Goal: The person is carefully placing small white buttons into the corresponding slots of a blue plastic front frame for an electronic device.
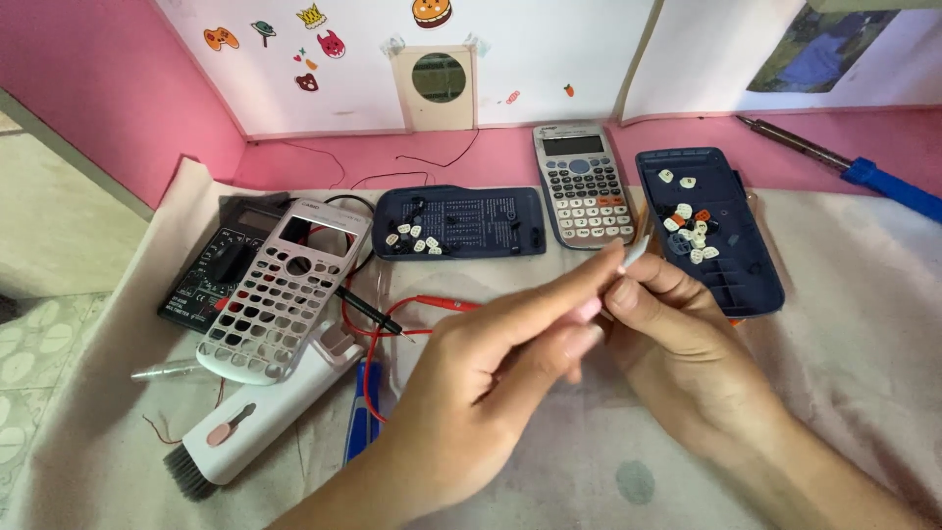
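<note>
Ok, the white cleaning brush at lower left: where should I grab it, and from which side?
Probably take the white cleaning brush by its bare white body mid-length, coming from above with the left hand. It lies flat and slanted on the cloth, dark bristles at its lower-left end, while its upper end sits tucked by the empty calculator faceplate.

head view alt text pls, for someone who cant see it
Two bare hands meet over a cloth-covered table: the left hand and right hand pinch a small pale sliver between their fingertips. Around them lie an intact calculator, an empty calculator faceplate, two dark blue shells holding loose keys, a multimeter and a cleaning brush.
</note>
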